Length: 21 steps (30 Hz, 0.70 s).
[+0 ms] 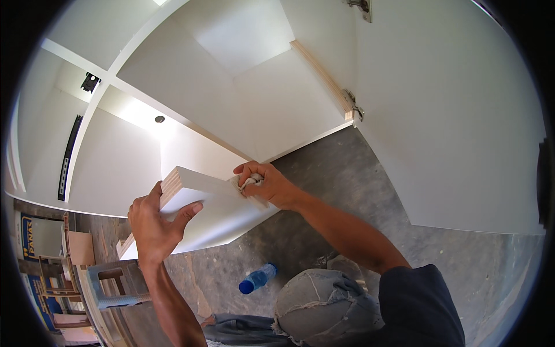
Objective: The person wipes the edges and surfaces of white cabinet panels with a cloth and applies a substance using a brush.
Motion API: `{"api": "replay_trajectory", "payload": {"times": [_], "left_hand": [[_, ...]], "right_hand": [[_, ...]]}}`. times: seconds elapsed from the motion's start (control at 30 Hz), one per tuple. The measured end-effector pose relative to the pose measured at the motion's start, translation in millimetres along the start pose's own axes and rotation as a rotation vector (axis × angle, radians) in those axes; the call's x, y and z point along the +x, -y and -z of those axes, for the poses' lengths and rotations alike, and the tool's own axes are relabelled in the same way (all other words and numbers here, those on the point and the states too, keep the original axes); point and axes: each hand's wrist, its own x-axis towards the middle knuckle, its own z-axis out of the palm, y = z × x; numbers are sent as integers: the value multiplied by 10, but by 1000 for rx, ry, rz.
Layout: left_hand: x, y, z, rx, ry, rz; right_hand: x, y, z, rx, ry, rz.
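We see a white panel (222, 217), thick and smooth-faced, its left end bare and striped in pale tan layers, just in front of the white cabinet (118, 150). Our left hand (157, 222) grips that end (thumb on the face); our right hand (270, 186) pinches a crumpled off-white cloth (250, 181) against the upper edge.

A thick white board (217, 215) stands tilted, its raw, layered-wood end in the grip of the left hand (156, 222) and its smooth face stretching down between the hands. A pale, crumpled cloth (251, 181) is bunched in the right hand (269, 185), against the board's white upper edge, away from the left hand.
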Motion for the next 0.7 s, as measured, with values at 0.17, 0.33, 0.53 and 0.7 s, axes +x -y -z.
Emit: {"api": "replay_trajectory", "payload": {"times": [0.17,0.33,0.53,0.7], "left_hand": [[-3,-92,65,-32,57,43],[-47,-48,18,17,-10,7],[-4,-76,46,-2,27,28],[-31,-63,18,12,-4,13]], "right_hand": [[-18,-28,-57,75,-49,-23],[-30,-10,-80,135,-47,-22],[-29,-106,-27,96,-29,2],[-32,-101,-52,178,-53,-30]]}}
